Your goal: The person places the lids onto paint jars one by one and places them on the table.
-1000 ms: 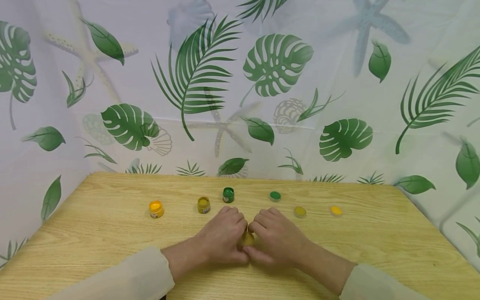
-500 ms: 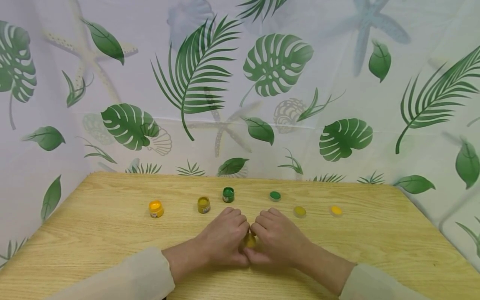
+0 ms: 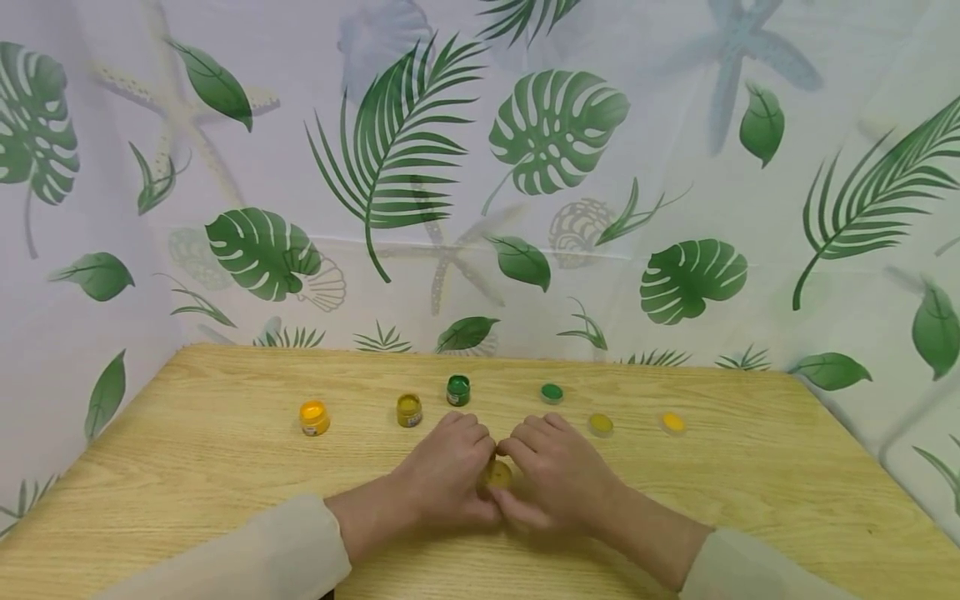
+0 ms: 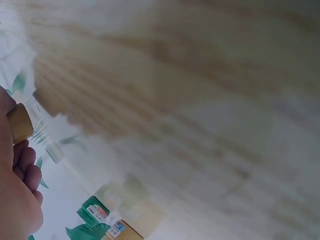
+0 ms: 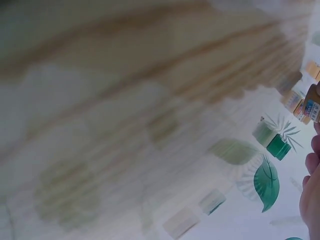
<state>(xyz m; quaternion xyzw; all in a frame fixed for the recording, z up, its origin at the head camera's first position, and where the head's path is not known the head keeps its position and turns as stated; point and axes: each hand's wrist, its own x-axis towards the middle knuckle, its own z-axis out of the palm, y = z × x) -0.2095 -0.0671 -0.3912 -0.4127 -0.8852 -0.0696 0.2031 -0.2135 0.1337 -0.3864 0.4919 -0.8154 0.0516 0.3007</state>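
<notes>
A small ochre-brown paint jar is held between my two hands near the front middle of the table. My left hand grips it from the left, fingers curled, thumb low at the near side. From the right, my right hand holds it with curled fingers, its thumb close to the left one. Much of the jar is hidden behind the fingers. In the left wrist view the brown jar shows at the left hand's fingers. A label shows on the jar in the right wrist view.
Beyond my hands stand uncovered paint jars: orange-yellow, olive and dark green. To the right lie round lids: green, olive and yellow. A leaf-patterned cloth hangs behind the wooden table.
Both hands stay in place around the brown jar, with small shifts of the fingers. The jar's round face shows more plainly now. The jars and lids behind have not moved.
</notes>
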